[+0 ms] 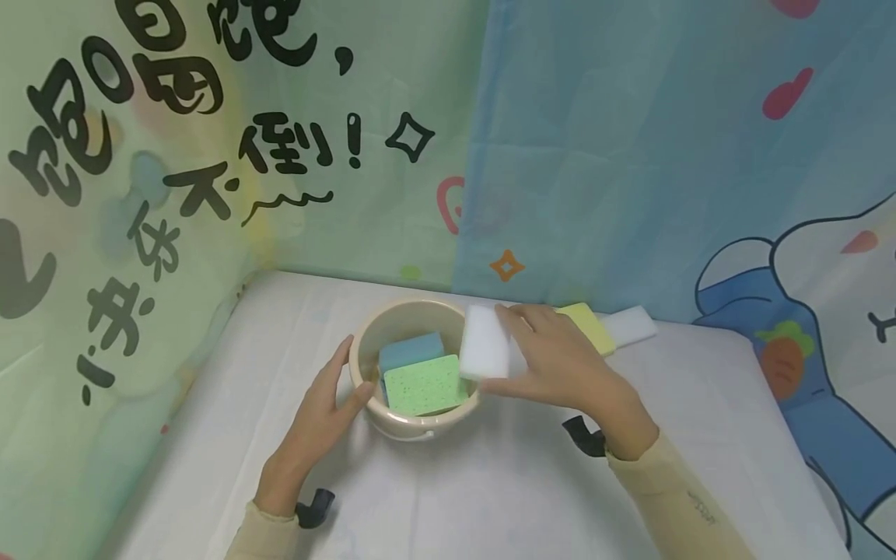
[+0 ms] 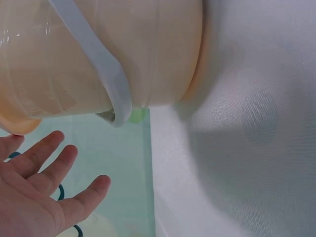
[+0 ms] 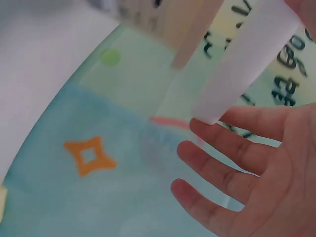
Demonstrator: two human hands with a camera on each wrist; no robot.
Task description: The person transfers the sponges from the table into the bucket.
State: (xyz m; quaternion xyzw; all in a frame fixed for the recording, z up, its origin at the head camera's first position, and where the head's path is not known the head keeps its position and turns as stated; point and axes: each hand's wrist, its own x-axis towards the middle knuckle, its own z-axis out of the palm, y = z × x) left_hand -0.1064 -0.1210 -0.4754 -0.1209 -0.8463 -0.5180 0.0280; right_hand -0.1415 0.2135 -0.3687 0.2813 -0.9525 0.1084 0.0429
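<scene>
A cream bucket stands upright on the white-covered table, its handle hanging down against the wall. My left hand lies at the bucket's left side, thumb and a fingertip touching the rim. In the left wrist view its other fingers are straight and spread apart. Between the thumb and fingers of my right hand I pinch a white sponge block at the bucket's right rim. Inside the bucket, a green sponge leans in front of a blue sponge.
Behind my right hand lie a yellow sponge and another white sponge, near the table's back edge. A printed cloth backdrop rises behind and along the left of the table. A dark strap shows at my right wrist.
</scene>
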